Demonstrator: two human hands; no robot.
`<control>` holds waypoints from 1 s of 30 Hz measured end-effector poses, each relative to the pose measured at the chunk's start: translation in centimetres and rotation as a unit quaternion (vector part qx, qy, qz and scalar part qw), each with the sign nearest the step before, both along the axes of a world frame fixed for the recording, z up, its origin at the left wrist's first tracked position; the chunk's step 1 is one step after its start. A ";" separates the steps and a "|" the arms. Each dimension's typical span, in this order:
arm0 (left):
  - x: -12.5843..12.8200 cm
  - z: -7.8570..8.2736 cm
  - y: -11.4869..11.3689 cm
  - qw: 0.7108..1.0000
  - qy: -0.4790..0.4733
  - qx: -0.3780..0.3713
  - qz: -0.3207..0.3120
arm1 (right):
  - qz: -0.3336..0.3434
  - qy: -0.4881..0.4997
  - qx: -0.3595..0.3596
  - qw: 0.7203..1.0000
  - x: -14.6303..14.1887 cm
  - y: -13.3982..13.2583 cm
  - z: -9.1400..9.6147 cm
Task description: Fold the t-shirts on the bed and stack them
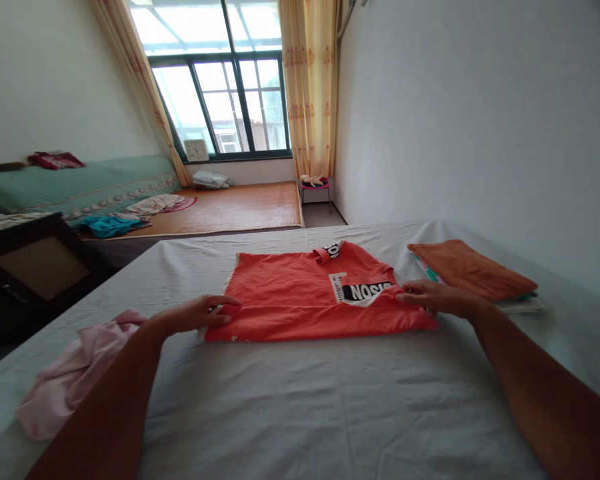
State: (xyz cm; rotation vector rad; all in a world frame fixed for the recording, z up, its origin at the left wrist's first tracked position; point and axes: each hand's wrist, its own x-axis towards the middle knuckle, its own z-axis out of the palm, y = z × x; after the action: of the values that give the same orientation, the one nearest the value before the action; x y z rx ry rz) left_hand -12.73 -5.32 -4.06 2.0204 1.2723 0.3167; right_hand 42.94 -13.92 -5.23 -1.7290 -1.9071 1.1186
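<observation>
Head cam: orange shirt (280, 283) lies on white sheet (300, 413), near side folded over, just L of the brown-topped cloth stack (473, 270), spanning approx btwn both hands. L hand (195, 313) is at the shirt end farther from the stack, index + thumb a bit apart on the near corner fabric; R hand (440, 298), just L of the stack, has fingertips on the shirt's near shoulder end, and both touch cloth but can't tell if pinching or just pressing. Pink garment (70, 380) sits well L of stack, by L forearm.
</observation>
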 end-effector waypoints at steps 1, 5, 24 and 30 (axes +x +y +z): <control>0.4 0.1 0.0 1.000 0.003 0.007 0.003 | -0.051 -0.013 0.026 0.998 -0.1 0.4 -0.4; 1.9 0.2 0.0 0.998 0.032 0.045 0.001 | -0.192 -0.091 0.155 0.965 -1.6 2.2 -2.4; 5.4 -2.1 -0.1 0.919 0.142 0.360 0.073 | -0.132 -0.130 0.425 0.886 -3.7 2.7 -2.4; 11.9 -2.9 -3.4 0.937 0.101 0.299 -0.149 | 0.108 -0.146 0.376 0.909 -9.2 0.3 -2.0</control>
State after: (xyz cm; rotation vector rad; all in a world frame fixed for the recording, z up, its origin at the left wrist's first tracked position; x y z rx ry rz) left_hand -0.84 -8.72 -6.99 2.7891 1.0389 0.3908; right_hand 33.77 -13.59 -7.27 -1.2994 -2.3170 0.0938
